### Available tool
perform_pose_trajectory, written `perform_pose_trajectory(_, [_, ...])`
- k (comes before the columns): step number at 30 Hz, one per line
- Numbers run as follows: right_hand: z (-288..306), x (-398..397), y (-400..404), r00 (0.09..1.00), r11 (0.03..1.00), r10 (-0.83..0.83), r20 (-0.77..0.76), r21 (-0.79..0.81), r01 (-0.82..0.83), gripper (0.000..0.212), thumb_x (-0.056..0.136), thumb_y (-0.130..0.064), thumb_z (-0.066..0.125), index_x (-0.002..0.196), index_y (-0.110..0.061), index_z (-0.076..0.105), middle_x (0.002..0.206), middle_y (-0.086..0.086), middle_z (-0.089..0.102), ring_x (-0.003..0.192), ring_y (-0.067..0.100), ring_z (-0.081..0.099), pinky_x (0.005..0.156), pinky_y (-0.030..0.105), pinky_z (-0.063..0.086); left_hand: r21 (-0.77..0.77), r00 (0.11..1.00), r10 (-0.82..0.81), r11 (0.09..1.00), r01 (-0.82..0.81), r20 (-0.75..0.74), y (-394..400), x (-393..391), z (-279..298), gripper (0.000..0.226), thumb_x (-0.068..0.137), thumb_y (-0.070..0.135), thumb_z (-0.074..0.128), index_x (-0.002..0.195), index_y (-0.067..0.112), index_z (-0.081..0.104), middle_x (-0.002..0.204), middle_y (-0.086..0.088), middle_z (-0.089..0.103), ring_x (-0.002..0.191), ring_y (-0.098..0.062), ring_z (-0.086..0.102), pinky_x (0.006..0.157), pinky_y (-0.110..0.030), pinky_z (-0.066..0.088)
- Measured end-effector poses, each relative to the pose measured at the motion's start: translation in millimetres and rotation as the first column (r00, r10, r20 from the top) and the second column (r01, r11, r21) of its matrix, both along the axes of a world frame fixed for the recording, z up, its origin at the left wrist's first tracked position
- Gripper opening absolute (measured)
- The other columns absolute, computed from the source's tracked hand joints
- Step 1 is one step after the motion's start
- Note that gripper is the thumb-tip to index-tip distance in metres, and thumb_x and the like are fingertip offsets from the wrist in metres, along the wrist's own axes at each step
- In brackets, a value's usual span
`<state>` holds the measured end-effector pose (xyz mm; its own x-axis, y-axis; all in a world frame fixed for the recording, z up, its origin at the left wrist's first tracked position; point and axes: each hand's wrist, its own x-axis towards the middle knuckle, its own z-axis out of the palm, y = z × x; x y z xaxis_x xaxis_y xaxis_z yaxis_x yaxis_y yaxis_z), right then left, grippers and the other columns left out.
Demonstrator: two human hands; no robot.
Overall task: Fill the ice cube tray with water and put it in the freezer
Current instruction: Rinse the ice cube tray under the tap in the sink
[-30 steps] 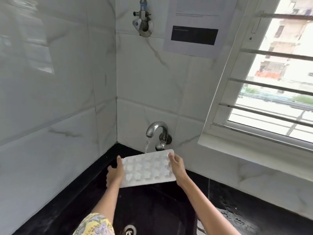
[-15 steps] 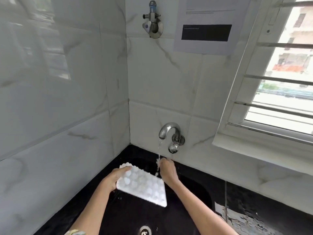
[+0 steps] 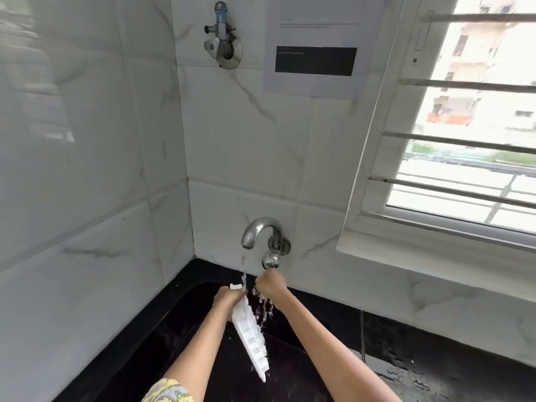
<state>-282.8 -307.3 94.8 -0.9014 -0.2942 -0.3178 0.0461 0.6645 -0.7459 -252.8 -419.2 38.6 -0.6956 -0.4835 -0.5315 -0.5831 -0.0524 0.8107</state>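
The white ice cube tray (image 3: 251,341) hangs tipped almost on edge over the black sink (image 3: 174,343), and water spills off its right side. My left hand (image 3: 227,300) grips the tray's upper end, right under the thin stream that runs from the steel tap (image 3: 258,231). My right hand (image 3: 272,286) is just right of the stream and below the tap's knob, with its fingers curled. It is apart from the tray, and drops fall beneath it.
White marble tiles close the corner at left and behind. A second steel valve (image 3: 222,39) and a taped paper sheet (image 3: 316,47) are high on the back wall. A barred window (image 3: 464,140) stands at right above the wet black counter (image 3: 435,349).
The tray went from level under the tap to steeply tipped, dumping its water. My right hand has come off the tray's edge, while my left still holds it.
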Motion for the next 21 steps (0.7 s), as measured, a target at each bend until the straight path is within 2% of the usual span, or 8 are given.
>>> perform_pose_trajectory(3, [-1.2, -19.6, 12.2, 0.962, 0.987, -0.150, -0.228, 0.028, 0.161, 0.028, 0.093, -0.018, 0.042, 0.101, 0.002, 0.060, 0.103, 0.016, 0.062, 0.099, 0.031, 0.058, 0.075, 0.030, 0.042, -0.086, 1.000, -0.022, 0.996, 0.022, 0.009, 15.4, -7.4, 11.3, 0.050, 0.081, 0.023, 0.067, 0.123, -0.001, 0.055, 0.120, -0.016, 0.062, 0.110, -0.031, 0.061, 0.096, -0.036, 0.051])
perform_pose_trajectory(5, [3.0, -28.9, 11.1, 0.955, 0.978, -0.206, -0.215, -0.015, 0.207, 0.034, 0.093, -0.031, 0.044, 0.095, -0.001, 0.060, 0.099, 0.018, 0.060, 0.106, 0.033, 0.056, 0.073, 0.031, 0.040, -0.140, 0.998, -0.054, 0.989, 0.057, 0.022, 20.4, -9.2, 15.9, 0.051, 0.082, 0.023, 0.067, 0.125, -0.001, 0.052, 0.124, -0.015, 0.059, 0.115, -0.030, 0.058, 0.096, -0.033, 0.048])
perform_pose_trajectory(9, [4.3, -50.0, -4.6, 0.974, 0.986, -0.165, -0.153, 0.006, 0.167, 0.042, 0.092, -0.044, 0.045, 0.078, -0.007, 0.059, 0.091, 0.014, 0.061, 0.102, 0.030, 0.060, 0.080, 0.033, 0.044, -0.191, 0.984, -0.157, 0.967, 0.171, 0.087, 19.3, -7.4, 16.3, 0.062, 0.085, 0.017, 0.066, 0.137, -0.002, 0.038, 0.137, -0.016, 0.048, 0.126, -0.029, 0.049, 0.100, -0.035, 0.043])
perform_pose_trajectory(11, [-2.0, -57.0, -9.0, 0.974, 0.983, -0.185, -0.133, -0.017, 0.185, 0.038, 0.092, -0.040, 0.045, 0.085, -0.007, 0.060, 0.090, 0.013, 0.060, 0.095, 0.029, 0.060, 0.076, 0.031, 0.043, -0.193, 0.967, -0.221, 0.950, 0.243, 0.129, 15.9, -3.2, 13.3, 0.067, 0.086, 0.014, 0.066, 0.141, -0.003, 0.033, 0.143, -0.015, 0.042, 0.132, -0.029, 0.044, 0.105, -0.036, 0.039])
perform_pose_trajectory(15, [-12.9, -61.8, -12.8, 0.952, 0.897, -0.304, 0.042, -0.324, 0.300, 0.028, 0.089, -0.028, 0.047, 0.066, -0.012, 0.051, 0.081, 0.011, 0.055, 0.070, 0.028, 0.058, 0.078, 0.038, 0.051, -0.253, 0.907, -0.382, 0.873, 0.417, 0.177, 10.0, 10.7, 6.8, 0.049, 0.085, 0.015, 0.068, 0.128, 0.000, 0.048, 0.132, -0.011, 0.052, 0.116, -0.023, 0.053, 0.101, -0.031, 0.044])
perform_pose_trajectory(18, [-9.5, -52.6, 1.2, 0.927, 0.809, -0.247, 0.281, -0.466, 0.357, 0.034, 0.090, -0.041, 0.051, 0.104, -0.010, 0.053, 0.091, 0.011, 0.056, 0.063, 0.019, 0.057, 0.062, 0.031, 0.054, -0.380, 0.822, -0.540, 0.732, 0.566, 0.184, 9.8, 22.1, 6.5, 0.019, 0.086, 0.015, 0.067, 0.103, 0.008, 0.063, 0.110, -0.004, 0.059, 0.100, -0.015, 0.056, 0.083, -0.022, 0.047])
perform_pose_trajectory(20, [-9.9, -42.8, 13.8, 0.885, 0.844, -0.134, 0.445, -0.417, 0.337, 0.072, 0.086, -0.064, 0.038, 0.131, -0.008, 0.039, 0.108, 0.018, 0.057, 0.089, 0.030, 0.060, 0.067, 0.035, 0.054, -0.515, 0.758, -0.605, 0.582, 0.630, 0.243, 17.4, 32.9, 12.0, 0.022, 0.085, 0.019, 0.066, 0.103, 0.007, 0.067, 0.100, -0.002, 0.064, 0.094, -0.013, 0.060, 0.066, -0.020, 0.042])
perform_pose_trajectory(21, [-13.9, -37.0, 19.6, 0.857, 0.873, -0.114, 0.503, -0.360, 0.328, 0.084, 0.083, -0.072, 0.032, 0.137, -0.008, 0.031, 0.122, 0.021, 0.052, 0.104, 0.034, 0.056, 0.077, 0.039, 0.052, -0.561, 0.737, -0.618, 0.519, 0.644, 0.274, 23.5, 38.7, 13.8, 0.030, 0.084, 0.020, 0.066, 0.112, 0.009, 0.066, 0.105, -0.004, 0.068, 0.098, -0.017, 0.063, 0.070, -0.023, 0.044])
